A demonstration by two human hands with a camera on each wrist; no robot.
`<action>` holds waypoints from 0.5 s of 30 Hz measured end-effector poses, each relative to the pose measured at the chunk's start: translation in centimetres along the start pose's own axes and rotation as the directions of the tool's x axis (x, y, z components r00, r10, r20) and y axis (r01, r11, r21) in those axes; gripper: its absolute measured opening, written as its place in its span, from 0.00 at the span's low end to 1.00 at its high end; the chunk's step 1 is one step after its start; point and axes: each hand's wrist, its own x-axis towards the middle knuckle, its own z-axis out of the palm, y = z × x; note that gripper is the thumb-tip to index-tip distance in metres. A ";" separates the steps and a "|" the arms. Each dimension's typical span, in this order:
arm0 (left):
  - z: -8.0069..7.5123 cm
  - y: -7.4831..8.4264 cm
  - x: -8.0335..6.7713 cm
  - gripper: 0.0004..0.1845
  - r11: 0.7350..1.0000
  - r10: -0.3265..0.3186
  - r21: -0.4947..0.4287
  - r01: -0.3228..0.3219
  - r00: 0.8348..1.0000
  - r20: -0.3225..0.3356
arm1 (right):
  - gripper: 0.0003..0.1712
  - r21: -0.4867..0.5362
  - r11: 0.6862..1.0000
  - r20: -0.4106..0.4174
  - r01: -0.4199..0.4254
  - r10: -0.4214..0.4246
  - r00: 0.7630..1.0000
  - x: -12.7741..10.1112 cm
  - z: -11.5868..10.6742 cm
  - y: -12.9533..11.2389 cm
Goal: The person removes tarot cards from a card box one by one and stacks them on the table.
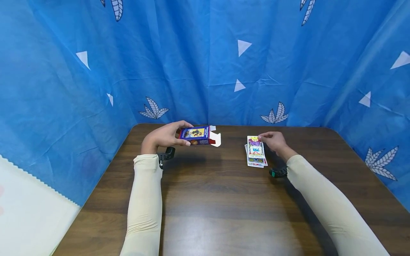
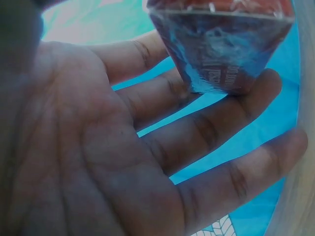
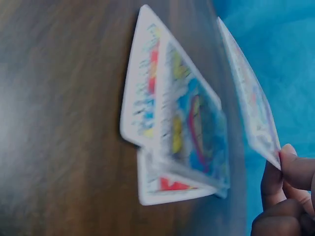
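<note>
My left hand [image 1: 166,137] holds a small blue card box [image 1: 196,135] above the far left of the table, its white end flaps [image 1: 216,138] open toward the right. In the left wrist view the box [image 2: 224,46] rests against my fingertips [image 2: 256,88]. My right hand [image 1: 272,140] pinches the far corner of one card [image 1: 255,145] and holds it tilted just over a small untidy pile of colourful cards [image 1: 256,160]. The right wrist view shows that lifted card [image 3: 251,105] held by my fingertips [image 3: 295,169], apart from the pile [image 3: 177,137] below it.
The dark wooden table [image 1: 211,206] is closed in by a blue curtain [image 1: 205,60] on the back and both sides. A white surface [image 1: 29,209] lies past the table's left edge. Black wrist-camera mounts [image 1: 166,155] sit on both cream sleeves.
</note>
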 end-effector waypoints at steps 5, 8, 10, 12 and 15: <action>0.1 0.0 0.0 0.39 1.000 -0.015 0.005 0.015 1.000 0.004 | 0.21 -0.054 0.998 -0.009 0.009 -0.010 1.000 0.2 0.6 1.0; 0.1 -0.1 0.1 0.40 1.000 -0.025 0.003 0.025 1.000 0.005 | 0.20 -0.084 0.996 -0.015 0.028 -0.030 0.999 0.2 1.1 1.3; 0.1 -0.2 0.2 0.41 0.999 -0.033 0.000 0.033 0.999 0.006 | 0.19 -0.095 0.995 -0.016 0.036 -0.038 0.999 0.3 1.2 1.5; 0.1 -0.2 0.2 0.41 0.999 -0.043 -0.001 0.043 0.999 0.007 | 0.19 -0.117 0.992 -0.020 0.044 -0.046 0.999 0.3 1.4 1.6; 0.0 -0.2 0.3 0.41 0.999 -0.052 0.003 0.052 0.999 0.010 | 0.18 -0.159 0.986 -0.023 0.045 -0.050 0.999 0.3 1.4 1.6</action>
